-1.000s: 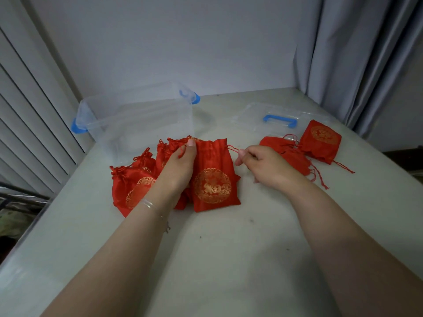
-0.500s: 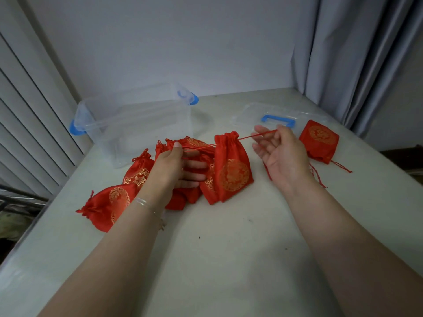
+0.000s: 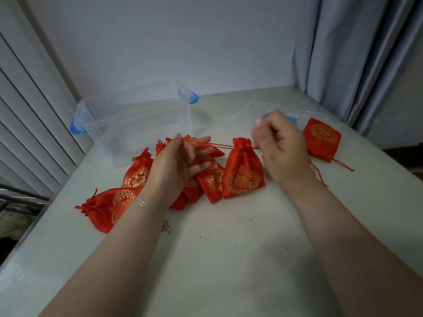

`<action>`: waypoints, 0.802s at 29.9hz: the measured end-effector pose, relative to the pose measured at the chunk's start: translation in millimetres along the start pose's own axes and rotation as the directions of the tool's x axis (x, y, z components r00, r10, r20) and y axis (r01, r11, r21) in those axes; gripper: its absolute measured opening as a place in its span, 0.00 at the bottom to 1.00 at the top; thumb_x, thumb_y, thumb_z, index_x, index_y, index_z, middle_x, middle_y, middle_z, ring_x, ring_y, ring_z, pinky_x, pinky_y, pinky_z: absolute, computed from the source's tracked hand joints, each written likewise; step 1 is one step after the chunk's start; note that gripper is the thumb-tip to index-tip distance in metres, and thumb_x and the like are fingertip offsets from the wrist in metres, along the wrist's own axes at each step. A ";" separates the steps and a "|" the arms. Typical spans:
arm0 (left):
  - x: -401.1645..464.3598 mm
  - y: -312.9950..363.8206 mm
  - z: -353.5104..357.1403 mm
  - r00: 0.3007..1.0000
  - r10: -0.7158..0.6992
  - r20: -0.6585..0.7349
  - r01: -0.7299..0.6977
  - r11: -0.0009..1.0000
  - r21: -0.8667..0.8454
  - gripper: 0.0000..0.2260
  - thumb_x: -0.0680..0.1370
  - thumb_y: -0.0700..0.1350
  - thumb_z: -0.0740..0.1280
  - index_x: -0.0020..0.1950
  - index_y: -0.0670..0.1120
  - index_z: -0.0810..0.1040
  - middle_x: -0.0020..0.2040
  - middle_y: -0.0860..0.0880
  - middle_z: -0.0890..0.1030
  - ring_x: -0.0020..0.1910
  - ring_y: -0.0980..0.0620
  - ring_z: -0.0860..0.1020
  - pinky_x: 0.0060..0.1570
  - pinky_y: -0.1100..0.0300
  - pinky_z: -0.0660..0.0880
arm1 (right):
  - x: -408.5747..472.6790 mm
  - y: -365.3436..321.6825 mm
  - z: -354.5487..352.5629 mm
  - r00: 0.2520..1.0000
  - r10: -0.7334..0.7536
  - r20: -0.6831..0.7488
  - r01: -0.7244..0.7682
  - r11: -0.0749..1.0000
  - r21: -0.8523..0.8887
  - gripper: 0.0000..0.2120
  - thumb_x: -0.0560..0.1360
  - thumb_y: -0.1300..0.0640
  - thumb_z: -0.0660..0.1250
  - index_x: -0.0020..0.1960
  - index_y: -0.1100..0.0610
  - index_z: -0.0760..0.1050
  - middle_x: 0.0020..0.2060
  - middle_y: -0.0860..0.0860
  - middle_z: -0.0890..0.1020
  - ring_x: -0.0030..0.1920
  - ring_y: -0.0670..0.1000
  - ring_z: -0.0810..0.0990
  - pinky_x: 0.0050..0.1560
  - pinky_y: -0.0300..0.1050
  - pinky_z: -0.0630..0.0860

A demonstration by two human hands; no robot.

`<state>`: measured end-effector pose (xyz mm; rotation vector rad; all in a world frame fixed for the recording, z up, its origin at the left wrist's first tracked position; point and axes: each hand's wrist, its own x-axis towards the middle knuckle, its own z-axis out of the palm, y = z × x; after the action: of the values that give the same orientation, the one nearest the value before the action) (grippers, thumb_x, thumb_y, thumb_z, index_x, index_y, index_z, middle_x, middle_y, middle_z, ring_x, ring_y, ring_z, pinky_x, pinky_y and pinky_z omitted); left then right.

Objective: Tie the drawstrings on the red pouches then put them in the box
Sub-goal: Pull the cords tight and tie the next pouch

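Right hand now curled into fist on drawstring, fingers spread half second ago. Left hand pinches opposite cord end, other fingers loosely extended. Cinched red pouch sits between hands (cord taut). Clear box beyond left hand; lid behind right hand.

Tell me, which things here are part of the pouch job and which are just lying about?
Part of the job:
red pouch being tied
its drawstring
left hand
right hand
other pouches
clear box

Lying about:
box lid
curtain
blinds
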<state>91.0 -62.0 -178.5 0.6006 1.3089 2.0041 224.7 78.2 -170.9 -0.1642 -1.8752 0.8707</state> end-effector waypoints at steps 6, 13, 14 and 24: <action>-14.2 3.3 12.7 0.965 0.225 0.137 -0.237 0.968 0.084 0.29 0.83 0.50 0.48 0.26 0.47 0.74 0.51 0.43 0.82 0.54 0.47 0.78 0.52 0.53 0.77 | -4.5 -7.0 8.2 0.977 0.027 0.213 0.047 0.940 -0.337 0.14 0.70 0.40 0.68 0.47 0.47 0.73 0.37 0.42 0.80 0.40 0.42 0.76 0.39 0.41 0.72; -29.7 3.9 23.6 0.877 0.365 0.313 -0.464 0.812 0.353 0.25 0.82 0.48 0.48 0.35 0.51 0.81 0.41 0.36 0.78 0.46 0.51 0.78 0.53 0.58 0.71 | -5.6 -11.9 12.4 0.940 0.045 0.338 0.076 0.939 -0.337 0.05 0.71 0.47 0.65 0.43 0.46 0.77 0.32 0.41 0.77 0.35 0.41 0.75 0.37 0.46 0.73; -31.5 5.6 24.4 0.874 0.380 0.303 -0.473 0.808 0.352 0.22 0.82 0.48 0.49 0.41 0.51 0.81 0.39 0.39 0.77 0.44 0.53 0.77 0.52 0.60 0.71 | -5.4 -13.0 11.8 0.936 0.090 0.341 -0.002 0.968 -0.250 0.04 0.72 0.47 0.66 0.42 0.46 0.78 0.29 0.41 0.77 0.33 0.41 0.75 0.36 0.45 0.72; -27.1 -1.6 24.7 0.982 0.071 0.172 -0.155 0.824 0.545 0.17 0.73 0.36 0.71 0.57 0.49 0.71 0.57 0.44 0.77 0.39 0.51 0.77 0.36 0.58 0.78 | 2.2 -17.8 8.7 0.858 0.348 0.378 -0.444 0.871 0.207 0.12 0.79 0.60 0.61 0.47 0.69 0.78 0.28 0.57 0.78 0.19 0.41 0.69 0.24 0.27 0.63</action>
<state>126.6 -66.3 -170.9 1.0951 1.8121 1.6087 221.0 62.0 -160.0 -0.2470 -2.0271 1.5327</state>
